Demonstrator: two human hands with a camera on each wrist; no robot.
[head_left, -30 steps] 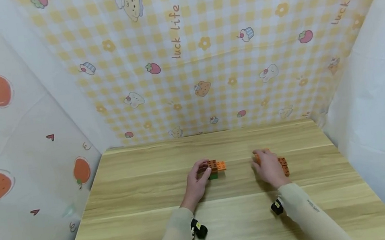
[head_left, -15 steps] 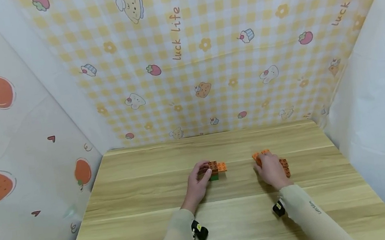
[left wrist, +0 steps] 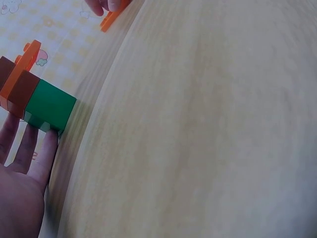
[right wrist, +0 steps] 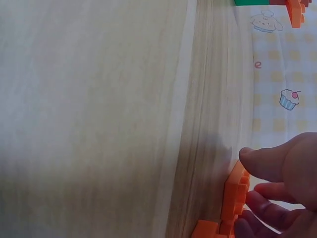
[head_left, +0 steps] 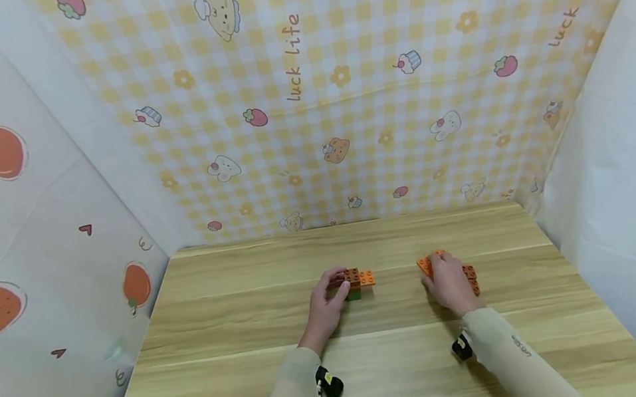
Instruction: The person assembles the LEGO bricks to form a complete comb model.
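In the head view, my left hand holds the left side of a small stack of toy building bricks. Its base is a green brick. Brown bricks sit above, with a flat orange brick jutting out to the right. The left wrist view shows fingertips against the stack's side. My right hand bends over a loose orange brick on the table, thumb at one end and curled fingertips on its studded side. Another orange brick lies close by. The hand partly hides these bricks.
Loose brown bricks lie just right of my right hand. The wooden table meets a checked cloth wall at its back edge. White sheets hang at both sides.
My right hand has shifted slightly back and to the right, uncovering more of the orange bricks. My left hand and the stack stay put.
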